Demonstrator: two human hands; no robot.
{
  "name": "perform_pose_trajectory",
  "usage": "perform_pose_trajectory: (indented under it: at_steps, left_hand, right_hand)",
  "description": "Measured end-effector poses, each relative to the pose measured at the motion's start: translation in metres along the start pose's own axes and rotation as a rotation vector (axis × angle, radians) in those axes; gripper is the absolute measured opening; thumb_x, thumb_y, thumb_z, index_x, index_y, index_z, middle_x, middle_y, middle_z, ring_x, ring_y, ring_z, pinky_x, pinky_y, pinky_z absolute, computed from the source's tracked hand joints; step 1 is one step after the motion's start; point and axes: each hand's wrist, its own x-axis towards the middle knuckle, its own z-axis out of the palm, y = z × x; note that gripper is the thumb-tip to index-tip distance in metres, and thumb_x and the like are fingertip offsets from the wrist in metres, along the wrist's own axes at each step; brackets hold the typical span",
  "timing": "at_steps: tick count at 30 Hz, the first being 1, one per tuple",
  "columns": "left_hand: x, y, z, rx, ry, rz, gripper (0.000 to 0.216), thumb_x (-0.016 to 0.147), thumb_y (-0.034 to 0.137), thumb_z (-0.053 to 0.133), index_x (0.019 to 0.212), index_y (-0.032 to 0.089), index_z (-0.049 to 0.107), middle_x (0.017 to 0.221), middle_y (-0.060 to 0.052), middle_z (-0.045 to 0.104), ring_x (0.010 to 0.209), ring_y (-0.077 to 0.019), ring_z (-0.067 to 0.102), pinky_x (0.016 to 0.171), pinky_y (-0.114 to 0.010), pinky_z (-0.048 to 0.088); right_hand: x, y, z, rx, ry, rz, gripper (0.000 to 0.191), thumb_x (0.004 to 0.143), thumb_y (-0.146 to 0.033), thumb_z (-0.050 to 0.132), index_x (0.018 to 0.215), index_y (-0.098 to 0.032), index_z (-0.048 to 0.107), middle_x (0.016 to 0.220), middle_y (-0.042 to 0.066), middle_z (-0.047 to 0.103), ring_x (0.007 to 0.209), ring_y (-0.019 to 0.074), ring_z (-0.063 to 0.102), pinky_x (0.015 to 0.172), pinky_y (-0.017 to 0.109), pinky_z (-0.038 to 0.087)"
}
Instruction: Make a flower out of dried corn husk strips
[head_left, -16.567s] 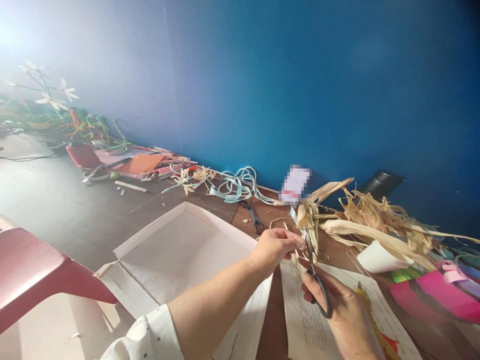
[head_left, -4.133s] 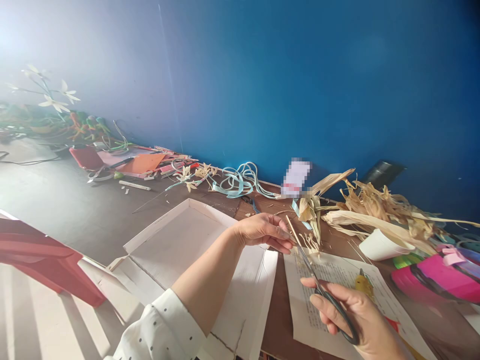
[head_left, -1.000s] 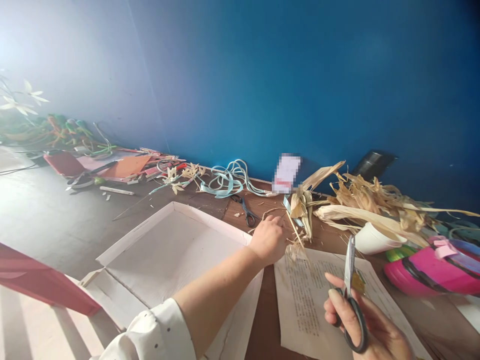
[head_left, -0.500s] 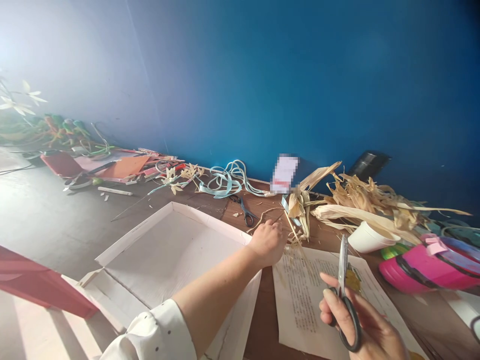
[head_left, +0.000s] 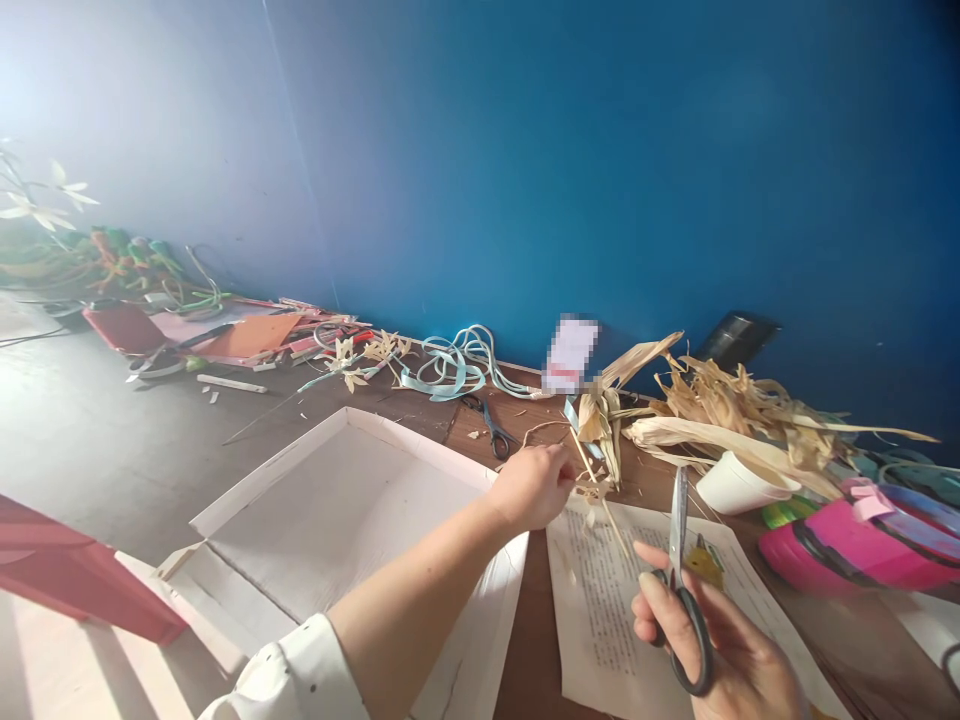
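Note:
My right hand grips a pair of scissors with black handles, blades pointing up and looking closed. Over the brown tabletop, my left hand is closed, its fingertips turned away, so what they hold, if anything, is hidden. A thin dried stem with pale petal-like bits lies just right of that hand, across the top of a printed sheet. Dried corn husks are close behind it. Beneath my left forearm sits a shallow white box lid.
A second pair of scissors lies behind the lid, near coiled pale-blue ribbon. At the right are a tilted white cup, more husks and a pink bucket. A phone-like card leans against the blue wall.
My left hand has turned slightly, its fingers curling more tightly near the dried stem. The right hand with the scissors has shifted a little to the left.

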Motion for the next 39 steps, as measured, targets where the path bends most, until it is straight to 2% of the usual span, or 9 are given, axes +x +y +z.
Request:
perform_pose_trajectory:
  at_steps: [5,8,10,13,18,22,27,32,39]
  left_hand:
    - [-0.001,0.004,-0.009,-0.803,-0.032,-0.338,0.018,0.072,0.023,0.066,0.088,0.014,0.063,0.075,-0.002,0.062,0.063,-0.0089,0.054,0.064,-0.024,0.047]
    - [-0.003,0.009,-0.013,-1.099,-0.092,-0.382,0.020,0.069,0.021,0.071,0.084,0.010,0.064,0.073,-0.002,0.060,0.064,-0.0075,0.056,0.068,-0.024,0.050]
    - [-0.005,0.012,-0.016,-1.178,-0.124,-0.379,0.026,0.065,0.025,0.076,0.080,0.009,0.063,0.070,-0.002,0.059,0.063,-0.0077,0.056,0.069,-0.025,0.051]
    - [-0.007,0.014,-0.016,-1.224,-0.145,-0.359,0.038,0.057,0.033,0.082,0.078,0.008,0.062,0.068,-0.002,0.058,0.062,-0.0083,0.057,0.068,-0.026,0.051]
    - [-0.006,0.010,-0.010,-1.192,-0.147,-0.324,0.041,0.056,0.037,0.082,0.079,0.010,0.062,0.071,-0.002,0.059,0.064,-0.0086,0.056,0.068,-0.026,0.049]
    - [-0.005,0.005,-0.014,-1.113,-0.193,-0.296,0.035,0.058,0.033,0.080,0.080,0.011,0.064,0.076,-0.002,0.059,0.068,-0.0080,0.055,0.069,-0.025,0.046]
    - [-0.007,0.004,-0.025,-1.076,-0.348,-0.250,0.035,0.062,0.034,0.077,0.089,0.014,0.067,0.087,-0.003,0.062,0.081,-0.0097,0.056,0.075,-0.024,0.042]
    - [-0.006,0.000,-0.025,-1.031,-0.353,-0.246,0.030,0.060,0.036,0.077,0.077,0.014,0.065,0.075,0.000,0.059,0.070,-0.0069,0.051,0.068,-0.022,0.037]
    - [-0.005,-0.007,-0.025,-0.987,-0.435,-0.200,0.030,0.059,0.036,0.078,0.075,0.014,0.065,0.068,0.002,0.057,0.063,-0.0058,0.047,0.061,-0.021,0.034]
  right_hand:
    - [0.018,-0.002,0.016,0.149,0.050,-0.020,0.050,0.060,-0.048,0.079,0.100,-0.020,0.071,0.065,0.000,0.064,0.062,0.0151,0.059,0.058,0.022,0.051]
    - [0.039,-0.007,0.029,0.241,0.108,-0.033,0.053,0.058,-0.040,0.082,0.106,-0.023,0.069,0.080,0.001,0.069,0.074,0.0168,0.064,0.067,0.024,0.052]
    - [0.053,-0.013,0.038,0.281,0.066,-0.085,0.050,0.060,-0.035,0.081,0.108,-0.024,0.068,0.094,0.002,0.070,0.088,0.0188,0.064,0.076,0.025,0.051]
    - [0.067,-0.020,0.049,0.302,0.040,-0.136,0.046,0.062,-0.031,0.080,0.105,-0.023,0.066,0.093,0.002,0.070,0.088,0.0180,0.064,0.076,0.026,0.051]
    - [0.074,-0.020,0.056,0.285,0.049,-0.139,0.042,0.062,-0.030,0.079,0.101,-0.020,0.066,0.082,0.001,0.067,0.066,0.0121,0.060,0.059,0.021,0.048]
    - [0.076,-0.024,0.051,0.236,0.029,-0.211,0.043,0.063,-0.031,0.078,0.102,-0.019,0.066,0.088,0.004,0.067,0.074,0.0158,0.063,0.062,0.024,0.049]
    - [0.072,-0.039,0.041,0.108,-0.116,-0.191,0.047,0.060,-0.029,0.078,0.103,-0.020,0.064,0.074,0.001,0.066,0.065,0.0154,0.061,0.056,0.024,0.047]
    - [0.073,-0.045,0.034,-0.051,-0.245,-0.179,0.047,0.061,-0.028,0.076,0.105,-0.019,0.065,0.068,0.001,0.065,0.058,0.0152,0.058,0.050,0.024,0.045]
    - [0.079,-0.044,0.027,-0.086,-0.339,-0.150,0.056,0.057,-0.026,0.080,0.111,-0.019,0.066,0.073,0.002,0.068,0.061,0.0157,0.060,0.052,0.024,0.046]
